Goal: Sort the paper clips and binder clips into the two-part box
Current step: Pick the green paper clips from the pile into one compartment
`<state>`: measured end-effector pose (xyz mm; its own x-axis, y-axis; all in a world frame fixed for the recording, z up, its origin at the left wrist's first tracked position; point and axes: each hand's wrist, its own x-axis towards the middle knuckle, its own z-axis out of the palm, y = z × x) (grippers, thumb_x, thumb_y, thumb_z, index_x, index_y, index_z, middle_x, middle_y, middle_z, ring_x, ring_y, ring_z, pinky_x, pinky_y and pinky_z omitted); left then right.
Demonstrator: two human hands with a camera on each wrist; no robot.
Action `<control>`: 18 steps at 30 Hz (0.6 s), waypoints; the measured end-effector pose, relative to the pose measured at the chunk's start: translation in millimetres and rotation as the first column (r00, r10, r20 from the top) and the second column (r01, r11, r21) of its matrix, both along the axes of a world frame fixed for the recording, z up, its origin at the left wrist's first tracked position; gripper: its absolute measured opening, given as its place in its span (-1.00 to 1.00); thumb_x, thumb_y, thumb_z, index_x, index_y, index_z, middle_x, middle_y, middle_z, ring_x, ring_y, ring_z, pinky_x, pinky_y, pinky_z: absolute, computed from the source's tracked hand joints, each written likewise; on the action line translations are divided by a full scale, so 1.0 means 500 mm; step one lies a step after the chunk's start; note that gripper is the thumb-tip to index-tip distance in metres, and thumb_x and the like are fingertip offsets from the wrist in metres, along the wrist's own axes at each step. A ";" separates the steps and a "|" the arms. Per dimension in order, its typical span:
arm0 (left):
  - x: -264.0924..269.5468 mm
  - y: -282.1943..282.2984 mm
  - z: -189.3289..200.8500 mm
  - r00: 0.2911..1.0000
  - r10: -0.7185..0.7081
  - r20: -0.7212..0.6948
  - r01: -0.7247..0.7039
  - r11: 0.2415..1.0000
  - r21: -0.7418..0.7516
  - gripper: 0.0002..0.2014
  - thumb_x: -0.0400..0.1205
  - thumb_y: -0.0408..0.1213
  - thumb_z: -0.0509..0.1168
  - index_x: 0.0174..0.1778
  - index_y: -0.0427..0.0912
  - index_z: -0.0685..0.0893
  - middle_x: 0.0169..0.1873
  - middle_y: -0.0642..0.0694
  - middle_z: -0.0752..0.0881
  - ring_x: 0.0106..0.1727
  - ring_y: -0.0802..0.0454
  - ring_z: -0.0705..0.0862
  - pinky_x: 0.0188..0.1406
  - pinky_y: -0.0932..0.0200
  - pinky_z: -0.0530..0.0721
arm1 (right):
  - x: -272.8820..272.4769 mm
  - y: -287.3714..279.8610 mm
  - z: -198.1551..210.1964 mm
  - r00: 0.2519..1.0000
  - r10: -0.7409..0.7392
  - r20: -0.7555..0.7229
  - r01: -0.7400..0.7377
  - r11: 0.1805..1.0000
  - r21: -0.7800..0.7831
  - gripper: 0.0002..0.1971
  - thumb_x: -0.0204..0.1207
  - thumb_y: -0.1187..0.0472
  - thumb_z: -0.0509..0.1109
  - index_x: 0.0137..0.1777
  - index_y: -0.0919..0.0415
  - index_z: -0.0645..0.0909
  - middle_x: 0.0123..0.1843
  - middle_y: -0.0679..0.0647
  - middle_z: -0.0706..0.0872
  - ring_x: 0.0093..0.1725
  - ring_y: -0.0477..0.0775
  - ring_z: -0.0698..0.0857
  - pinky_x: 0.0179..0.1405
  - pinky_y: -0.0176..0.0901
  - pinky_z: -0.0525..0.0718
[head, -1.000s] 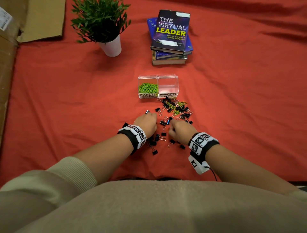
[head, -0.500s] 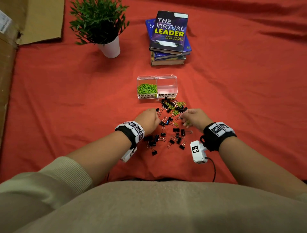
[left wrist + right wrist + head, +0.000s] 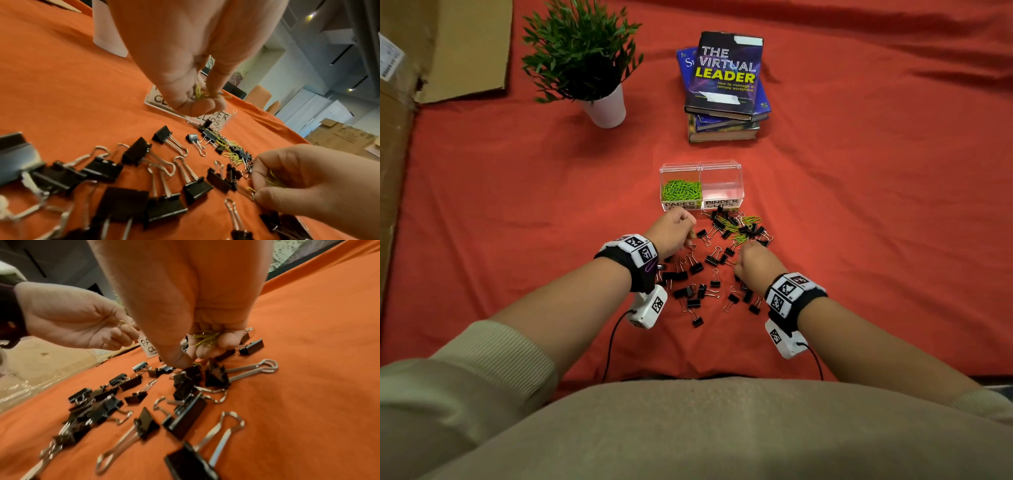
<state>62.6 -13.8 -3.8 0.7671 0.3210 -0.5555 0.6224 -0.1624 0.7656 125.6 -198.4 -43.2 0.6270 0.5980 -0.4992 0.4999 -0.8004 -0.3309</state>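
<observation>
While sorting: both hands work over scattered black binder clips (image 3: 697,267).
Left hand (image 3: 674,232): pinching green paper clips (image 3: 200,93) near box front.
Right hand (image 3: 756,262): clutching paper clips, fingertips down.
Two-part box (image 3: 702,168): long axis left-right, labels facing person.

The person wears a beige ribbed top (image 3: 688,435), sleeves (image 3: 493,353) pushed up to the elbows. Each wrist has a black band (image 3: 640,270) with white blocks (image 3: 789,291) that carry black square markers. Under each wrist hangs a white camera (image 3: 650,308) with a thin black cable (image 3: 613,342).
</observation>
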 end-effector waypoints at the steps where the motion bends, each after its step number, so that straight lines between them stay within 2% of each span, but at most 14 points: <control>1: 0.006 -0.001 0.000 1.000 0.002 -0.009 -0.003 1.000 -0.017 -0.78 0.71 -0.37 -0.01 -0.17 -0.08 0.47 -0.34 -0.03 0.56 -0.43 0.11 0.53 -0.48 0.25 0.46 | 0.003 -0.001 0.003 0.999 -0.024 -0.043 0.025 0.999 0.020 -0.83 0.49 0.32 0.27 -0.32 0.23 0.43 -0.18 0.14 0.44 -0.38 0.06 0.46 -0.37 -0.11 0.53; 2: 0.013 -0.004 -0.001 1.000 0.007 -0.017 -0.007 0.999 -0.038 -0.75 0.71 -0.40 -0.03 -0.17 -0.08 0.49 -0.35 -0.03 0.54 -0.44 0.10 0.51 -0.49 0.26 0.46 | 0.008 -0.005 0.008 0.991 -0.079 -0.112 0.085 0.995 0.057 -0.79 0.50 0.32 0.27 -0.35 0.19 0.40 -0.25 0.13 0.49 -0.43 0.03 0.44 -0.42 -0.16 0.51; 4: 0.026 -0.015 -0.001 0.999 0.018 -0.026 -0.021 0.995 -0.099 -0.70 0.68 -0.47 -0.06 -0.19 -0.11 0.52 -0.39 -0.04 0.53 -0.47 0.09 0.48 -0.49 0.24 0.46 | 0.024 -0.020 0.028 0.934 -0.233 -0.269 0.282 0.946 0.160 -0.88 0.52 0.28 0.31 -0.25 0.18 0.50 -0.30 0.05 0.61 -0.40 -0.02 0.53 -0.43 -0.26 0.56; 6: 0.038 -0.029 0.001 1.000 0.017 -0.025 -0.020 0.988 -0.153 -0.68 0.64 -0.53 -0.08 -0.21 -0.15 0.52 -0.42 -0.06 0.53 -0.49 0.07 0.49 -0.51 0.25 0.47 | 0.049 -0.040 0.049 0.840 -0.347 -0.416 0.465 0.857 0.224 -0.95 0.55 0.27 0.33 -0.12 0.20 0.60 -0.30 0.00 0.66 -0.41 -0.08 0.56 -0.55 -0.42 0.52; 7: 0.044 -0.036 0.003 1.000 0.007 -0.023 -0.010 0.986 -0.168 -0.68 0.64 -0.54 -0.08 -0.22 -0.16 0.52 -0.43 -0.07 0.53 -0.50 0.08 0.50 -0.53 0.26 0.47 | 0.065 -0.051 0.058 0.779 -0.389 -0.492 0.550 0.801 0.237 -0.93 0.57 0.30 0.30 -0.07 0.22 0.62 -0.31 0.01 0.66 -0.41 -0.08 0.55 -0.57 -0.45 0.50; 9: 0.056 -0.051 0.007 1.000 -0.019 -0.015 0.015 0.981 -0.194 -0.68 0.63 -0.56 -0.08 -0.23 -0.17 0.51 -0.43 -0.08 0.55 -0.53 0.10 0.54 -0.59 0.31 0.48 | 0.100 -0.076 0.066 0.630 -0.451 -0.632 0.715 0.654 0.247 -0.81 0.60 0.41 0.19 0.02 0.28 0.64 -0.29 0.05 0.63 -0.38 -0.05 0.53 -0.49 -0.38 0.53; 11: 0.067 -0.067 0.007 1.000 -0.017 -0.016 0.013 0.974 -0.225 -0.67 0.61 -0.58 -0.08 -0.25 -0.18 0.51 -0.44 -0.10 0.56 -0.59 0.14 0.56 -0.63 0.32 0.46 | 0.131 -0.098 0.071 0.472 -0.466 -0.749 0.842 0.490 0.226 -0.74 0.57 0.47 0.09 0.01 0.37 0.63 -0.30 0.09 0.57 -0.36 -0.01 0.51 -0.42 -0.26 0.51; 12: 0.072 -0.074 0.005 1.000 -0.005 -0.022 0.000 0.970 -0.242 -0.67 0.61 -0.57 -0.08 -0.26 -0.18 0.52 -0.44 -0.11 0.56 -0.60 0.15 0.56 -0.63 0.31 0.44 | 0.145 -0.105 0.069 0.413 -0.468 -0.781 0.880 0.426 0.211 -0.75 0.56 0.47 0.09 -0.05 0.38 0.62 -0.31 0.11 0.55 -0.36 0.00 0.51 -0.41 -0.23 0.50; 14: 0.083 -0.087 -0.001 0.999 0.007 -0.042 -0.017 0.970 -0.244 -0.69 0.61 -0.51 -0.05 -0.27 -0.18 0.54 -0.45 -0.09 0.55 -0.56 0.11 0.53 -0.60 0.28 0.41 | 0.167 -0.108 0.060 0.355 -0.509 -0.784 0.914 0.366 0.177 -0.80 0.55 0.41 0.14 -0.18 0.35 0.59 -0.36 0.14 0.53 -0.46 -0.01 0.54 -0.49 -0.24 0.50; 15: 0.088 -0.093 -0.006 0.999 -0.015 -0.047 0.005 0.978 -0.207 -0.71 0.63 -0.45 -0.02 -0.29 -0.17 0.55 -0.47 -0.07 0.54 -0.53 0.08 0.51 -0.57 0.26 0.40 | 0.176 -0.105 0.053 0.368 -0.542 -0.755 0.909 0.380 0.170 -0.81 0.55 0.37 0.19 -0.25 0.32 0.59 -0.38 0.14 0.52 -0.55 -0.04 0.54 -0.57 -0.27 0.51; 16: 0.093 -0.099 -0.010 0.997 -0.067 -0.044 0.061 0.990 -0.131 -0.72 0.65 -0.37 0.01 -0.31 -0.17 0.55 -0.48 -0.06 0.51 -0.52 0.05 0.47 -0.53 0.23 0.38 | 0.182 -0.099 0.047 0.435 -0.577 -0.692 0.877 0.446 0.180 -0.81 0.54 0.33 0.25 -0.29 0.29 0.58 -0.39 0.14 0.53 -0.60 -0.07 0.54 -0.61 -0.28 0.51; 18: 0.101 -0.111 -0.020 0.974 -0.220 -0.051 0.224 0.970 0.092 -0.70 0.68 -0.20 0.10 -0.38 -0.15 0.47 -0.49 -0.09 0.45 -0.49 -0.01 0.39 -0.48 0.18 0.34 | 0.182 -0.085 0.036 0.675 -0.563 -0.476 0.707 0.678 0.200 -0.83 0.55 0.26 0.32 -0.27 0.26 0.62 -0.38 0.09 0.59 -0.51 -0.05 0.56 -0.47 -0.23 0.54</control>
<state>113.0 -69.1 -14.0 0.8028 0.1985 -0.5622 0.5924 -0.3718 0.7147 216.4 -240.8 -25.1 0.7414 0.2878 -0.6062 -0.2980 -0.6683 -0.6816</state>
